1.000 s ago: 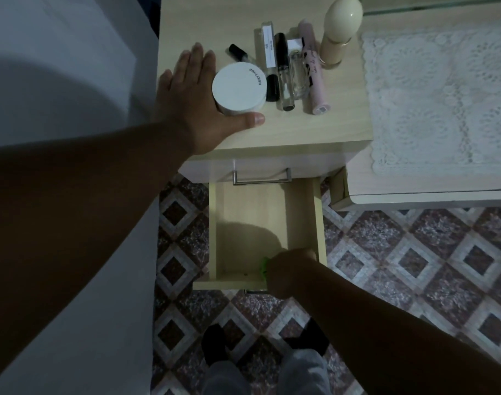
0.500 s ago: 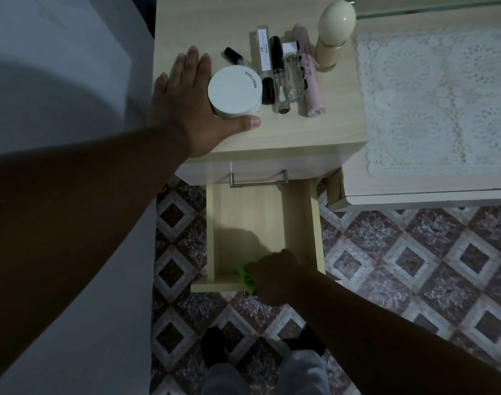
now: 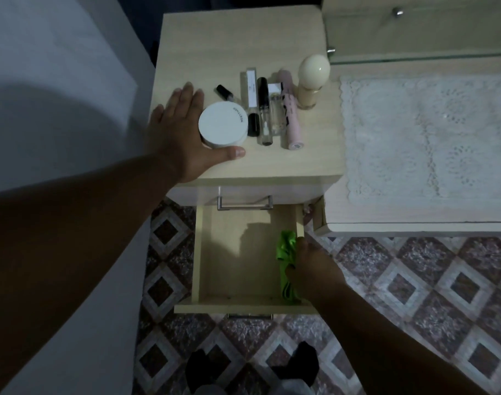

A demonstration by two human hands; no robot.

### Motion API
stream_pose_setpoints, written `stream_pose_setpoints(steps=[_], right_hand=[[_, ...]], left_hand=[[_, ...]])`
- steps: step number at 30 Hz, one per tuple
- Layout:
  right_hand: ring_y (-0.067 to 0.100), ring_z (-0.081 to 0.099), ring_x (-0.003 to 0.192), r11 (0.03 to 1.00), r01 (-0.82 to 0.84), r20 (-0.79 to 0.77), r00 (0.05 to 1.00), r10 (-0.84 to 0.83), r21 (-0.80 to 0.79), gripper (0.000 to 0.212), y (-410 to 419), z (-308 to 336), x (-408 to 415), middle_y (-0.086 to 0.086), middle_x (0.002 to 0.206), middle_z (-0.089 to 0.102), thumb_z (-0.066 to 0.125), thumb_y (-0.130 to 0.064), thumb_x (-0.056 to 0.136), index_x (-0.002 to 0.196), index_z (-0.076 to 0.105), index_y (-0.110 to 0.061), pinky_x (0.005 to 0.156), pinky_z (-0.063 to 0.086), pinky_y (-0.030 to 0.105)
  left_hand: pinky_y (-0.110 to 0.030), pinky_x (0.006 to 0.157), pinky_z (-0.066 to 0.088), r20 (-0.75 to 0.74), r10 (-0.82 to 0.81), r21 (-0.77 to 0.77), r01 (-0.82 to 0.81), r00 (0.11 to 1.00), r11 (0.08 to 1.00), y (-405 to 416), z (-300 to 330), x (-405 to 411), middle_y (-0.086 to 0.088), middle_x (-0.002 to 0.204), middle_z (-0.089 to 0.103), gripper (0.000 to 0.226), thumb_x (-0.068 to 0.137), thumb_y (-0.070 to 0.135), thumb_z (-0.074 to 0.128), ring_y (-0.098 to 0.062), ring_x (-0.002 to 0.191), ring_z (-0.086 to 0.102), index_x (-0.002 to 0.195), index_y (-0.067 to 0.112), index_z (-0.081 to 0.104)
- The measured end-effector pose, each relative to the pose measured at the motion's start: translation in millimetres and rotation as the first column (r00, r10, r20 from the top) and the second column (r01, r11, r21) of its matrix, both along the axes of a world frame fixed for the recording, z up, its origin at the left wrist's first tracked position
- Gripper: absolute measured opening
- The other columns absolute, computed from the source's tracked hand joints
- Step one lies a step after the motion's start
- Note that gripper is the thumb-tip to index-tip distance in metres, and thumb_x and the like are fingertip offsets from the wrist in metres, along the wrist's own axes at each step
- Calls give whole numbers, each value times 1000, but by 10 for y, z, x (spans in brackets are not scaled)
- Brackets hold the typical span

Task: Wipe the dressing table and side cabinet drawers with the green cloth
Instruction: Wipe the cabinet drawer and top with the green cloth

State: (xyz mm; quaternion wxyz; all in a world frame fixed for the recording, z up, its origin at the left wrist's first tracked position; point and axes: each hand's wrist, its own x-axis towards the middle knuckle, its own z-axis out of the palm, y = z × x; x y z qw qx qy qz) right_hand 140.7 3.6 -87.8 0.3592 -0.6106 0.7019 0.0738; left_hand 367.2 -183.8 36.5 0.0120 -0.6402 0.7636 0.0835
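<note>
The right hand point(image 3: 310, 266) gripped the green cloth point(image 3: 286, 262) against the open drawer point(image 3: 237, 269)'s right inner wall, likely to wipe that side. The left hand point(image 3: 180, 132) lay flat on the side cabinet point(image 3: 314, 163) beside a white jar point(image 3: 223, 127), apparently for support. A lace mat point(image 3: 426, 132) covered the dressing table point(image 3: 414, 215) over a patterned tile floor point(image 3: 414, 280).

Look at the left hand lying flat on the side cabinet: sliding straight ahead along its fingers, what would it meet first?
Probably nothing: the left hand points past the white jar over bare cabinet top.
</note>
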Motion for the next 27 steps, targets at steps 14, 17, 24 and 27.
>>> stream_pose_setpoints(steps=[14, 17, 24, 27], right_hand=[[21, 66, 92, 889, 414, 199, 871, -450, 196, 39, 290, -266, -101, 5, 109, 67, 67, -43, 89, 116, 54, -19, 78, 56, 34], [22, 66, 97, 899, 392, 144, 895, -421, 194, 48, 322, -175, -129, 7, 116, 67, 64, -52, 90, 123, 53, -19, 82, 57, 37], [11, 61, 77, 986, 144, -21, 989, -147, -84, 33, 395, 351, -244, -3, 98, 69, 56, -51, 92, 114, 61, -26, 65, 47, 26], [8, 56, 65, 902, 165, 165, 981, -106, -399, 11, 232, 739, -418, -9, 77, 62, 56, -32, 91, 90, 65, -25, 58, 48, 31]], left_hand=[[-47, 124, 3, -65, -13, 45, 16, 998, 999, 29, 64, 52, -6, 168, -4, 141, 54, 95, 47, -22, 154, -3, 159, 12, 4], [-41, 124, -5, -196, -1, 188, 39, 981, 981, 52, 170, 121, -5, 168, -10, 146, 49, 82, 63, -18, 153, -11, 159, 11, -1], [-38, 79, 49, -744, 292, -83, -517, 601, 852, 1481, 7, 161, -3, 98, 62, 23, 83, 28, 76, -26, 91, 59, 90, 25, 54], [-37, 78, 48, -732, 507, 324, -423, 455, 847, 2182, -564, -391, 8, 105, 60, 29, 82, 28, 79, -20, 95, 59, 100, 32, 56]])
